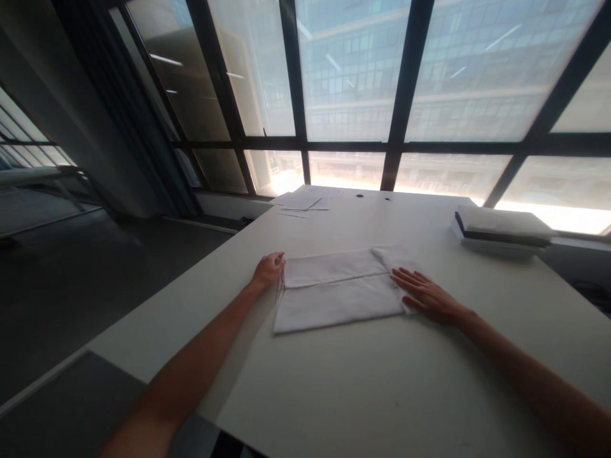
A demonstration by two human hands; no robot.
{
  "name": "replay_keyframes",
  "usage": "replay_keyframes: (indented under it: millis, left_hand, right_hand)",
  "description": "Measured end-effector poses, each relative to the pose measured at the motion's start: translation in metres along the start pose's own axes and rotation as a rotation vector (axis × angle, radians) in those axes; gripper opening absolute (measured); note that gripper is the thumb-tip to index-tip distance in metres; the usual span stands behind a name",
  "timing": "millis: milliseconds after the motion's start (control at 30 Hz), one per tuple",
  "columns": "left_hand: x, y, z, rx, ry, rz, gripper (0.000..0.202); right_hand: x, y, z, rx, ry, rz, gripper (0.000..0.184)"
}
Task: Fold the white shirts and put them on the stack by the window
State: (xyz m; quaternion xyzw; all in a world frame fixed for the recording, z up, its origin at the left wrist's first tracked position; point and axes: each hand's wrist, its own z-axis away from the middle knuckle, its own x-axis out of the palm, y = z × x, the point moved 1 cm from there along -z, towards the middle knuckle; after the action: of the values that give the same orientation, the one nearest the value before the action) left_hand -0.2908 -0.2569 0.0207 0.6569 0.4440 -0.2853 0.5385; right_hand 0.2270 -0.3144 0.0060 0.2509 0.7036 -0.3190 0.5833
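Observation:
A white cloth, folded into a flat rectangle, lies on the white table in front of me. My left hand is at the cloth's left edge, fingers curled in a pinch on that edge. My right hand lies flat with fingers stretched out, pressing the cloth's right end where a corner is folded over.
A stack of folded cloths or books sits at the table's far right. Loose paper sheets lie at the far edge near the window. Two small dark holes mark the tabletop. The table's left edge drops to a dark floor.

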Motion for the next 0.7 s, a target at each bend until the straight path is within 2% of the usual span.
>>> replay_keyframes:
  millis: [133, 200, 300, 367, 433, 533, 633, 700]
  left_hand:
    - [0.006, 0.006, 0.0, 0.117, -0.029, -0.007, 0.048]
    - [0.009, 0.009, 0.0, 0.201, -0.069, 0.008, 0.049]
    - [0.012, 0.013, 0.001, 0.265, -0.079, 0.001, 0.047]
    - [0.012, 0.015, 0.002, 0.268, -0.074, -0.017, 0.045]
    - [0.011, 0.017, 0.002, 0.269, -0.078, -0.025, 0.043]
    - [0.008, 0.02, 0.001, 0.272, -0.07, -0.011, 0.042]
    - [0.005, 0.018, 0.0, 0.229, -0.056, -0.027, 0.04]
    - [0.003, 0.016, -0.001, 0.195, -0.08, -0.042, 0.04]
  right_hand:
    - [0.0, 0.029, -0.003, 0.057, 0.087, 0.107, 0.059]
    - [-0.001, 0.04, -0.005, 0.184, 0.23, 0.202, 0.058]
    - [-0.003, 0.046, -0.004, 0.455, 0.488, 0.325, 0.056]
    - [-0.004, 0.043, -0.003, 0.55, 0.567, 0.349, 0.054]
    - [-0.002, 0.034, -0.001, 0.552, 0.571, 0.329, 0.053]
    - [0.002, 0.012, -0.003, 0.47, 0.541, 0.261, 0.051]
    - [0.011, -0.011, -0.011, 0.391, 0.49, 0.198, 0.049]
    - [0.018, -0.022, -0.016, 0.396, 0.443, 0.178, 0.051]
